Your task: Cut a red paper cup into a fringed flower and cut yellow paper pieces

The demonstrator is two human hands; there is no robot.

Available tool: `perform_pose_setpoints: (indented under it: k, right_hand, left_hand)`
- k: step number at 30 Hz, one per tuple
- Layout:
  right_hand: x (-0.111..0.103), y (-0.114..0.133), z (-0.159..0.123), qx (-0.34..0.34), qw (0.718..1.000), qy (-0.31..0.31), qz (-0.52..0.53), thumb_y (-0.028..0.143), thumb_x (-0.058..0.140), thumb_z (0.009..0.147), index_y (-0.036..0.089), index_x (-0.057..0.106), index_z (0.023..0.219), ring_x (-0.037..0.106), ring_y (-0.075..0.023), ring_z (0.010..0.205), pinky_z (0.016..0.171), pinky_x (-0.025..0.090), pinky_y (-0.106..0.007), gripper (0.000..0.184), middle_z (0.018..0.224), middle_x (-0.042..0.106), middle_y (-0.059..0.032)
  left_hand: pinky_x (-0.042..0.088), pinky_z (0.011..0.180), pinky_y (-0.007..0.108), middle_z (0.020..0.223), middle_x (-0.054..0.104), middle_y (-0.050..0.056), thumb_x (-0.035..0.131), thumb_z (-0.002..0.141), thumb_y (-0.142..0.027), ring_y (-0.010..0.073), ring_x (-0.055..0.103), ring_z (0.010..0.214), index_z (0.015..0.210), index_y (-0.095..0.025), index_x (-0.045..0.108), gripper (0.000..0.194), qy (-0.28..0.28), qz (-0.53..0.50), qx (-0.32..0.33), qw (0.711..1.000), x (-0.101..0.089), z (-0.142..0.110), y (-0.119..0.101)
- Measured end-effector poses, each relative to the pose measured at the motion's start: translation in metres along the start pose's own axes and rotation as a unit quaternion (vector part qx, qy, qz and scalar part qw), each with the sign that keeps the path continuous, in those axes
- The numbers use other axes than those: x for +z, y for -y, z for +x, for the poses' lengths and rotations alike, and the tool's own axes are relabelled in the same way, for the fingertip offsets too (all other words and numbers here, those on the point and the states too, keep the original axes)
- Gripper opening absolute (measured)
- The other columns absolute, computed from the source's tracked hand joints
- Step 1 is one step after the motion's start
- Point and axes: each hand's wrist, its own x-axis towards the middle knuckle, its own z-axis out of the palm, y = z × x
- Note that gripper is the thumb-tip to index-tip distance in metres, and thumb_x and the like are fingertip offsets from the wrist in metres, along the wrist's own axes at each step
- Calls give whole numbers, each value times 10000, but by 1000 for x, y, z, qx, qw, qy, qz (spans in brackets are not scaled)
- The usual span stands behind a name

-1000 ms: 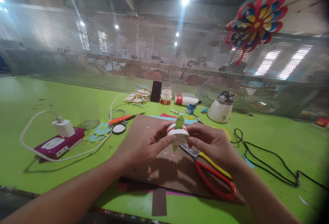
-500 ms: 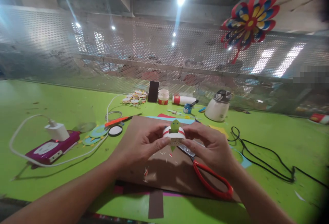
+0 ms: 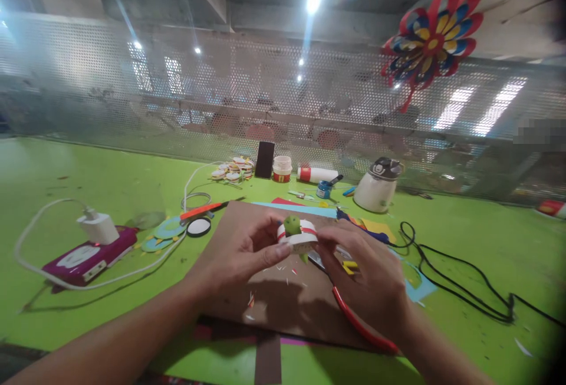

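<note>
A small white paper craft piece with a red stripe and a green paper head (image 3: 292, 225) is held up over a brown board (image 3: 230, 299). My left hand (image 3: 247, 249) pinches its left side between thumb and fingers. At its right end, my right hand (image 3: 369, 267) has its fingers closed on the edge. A green tip shows below the white part. Red-handled scissors (image 3: 360, 326) lie on the board, partly covered by my right hand. Small white and red paper scraps are scattered on the board under the piece.
At left, a purple power strip (image 3: 88, 258) holds a white charger with its cable. Behind the board are similar white paper pieces (image 3: 232, 168), a phone (image 3: 264, 160), cups, a blue jar (image 3: 324, 189) and a white kettle (image 3: 377, 187). A black cord (image 3: 460, 290) curls at right.
The craft piece has turned in my hands, its green head now nearer the left. My right hand has shifted and lowered slightly, covering more of the scissors and exposing a blue glue-gun-like tool.
</note>
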Motion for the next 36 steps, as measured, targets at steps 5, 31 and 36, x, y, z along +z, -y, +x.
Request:
perform_pose_setpoints:
  k: [5, 31, 36]
  right_hand:
    - [1, 2, -5, -14, 998, -24, -62, 75, 612, 905, 194, 604, 1044, 644, -142, 862, 750, 496, -263, 184, 885, 690, -18]
    - [8, 13, -2, 16, 993, -50, -110, 150, 562, 936, 184, 631, 847, 586, -118, 572, 579, 413, -245, 117, 642, 646, 11]
    - [8, 14, -2, 26, 993, -50, -104, 149, 569, 924, 175, 643, 863, 574, -112, 550, 565, 411, -235, 99, 623, 641, 16]
  left_hand:
    - [419, 925, 359, 1074, 666, 78, 574, 927, -295, 202, 597, 1002, 1124, -218, 645, 223, -15, -5, -3, 1000, 0, 1, -3]
    - [481, 846, 265, 1157, 694, 42, 761, 792, -241, 149, 631, 998, 1218, -298, 678, 438, 9, -122, -78, 989, 8, 5, -13]
    - [469, 843, 256, 1145, 700, 56, 787, 765, -257, 154, 619, 1017, 1193, -278, 693, 438, 6, -124, -72, 990, 10, 5, -14]
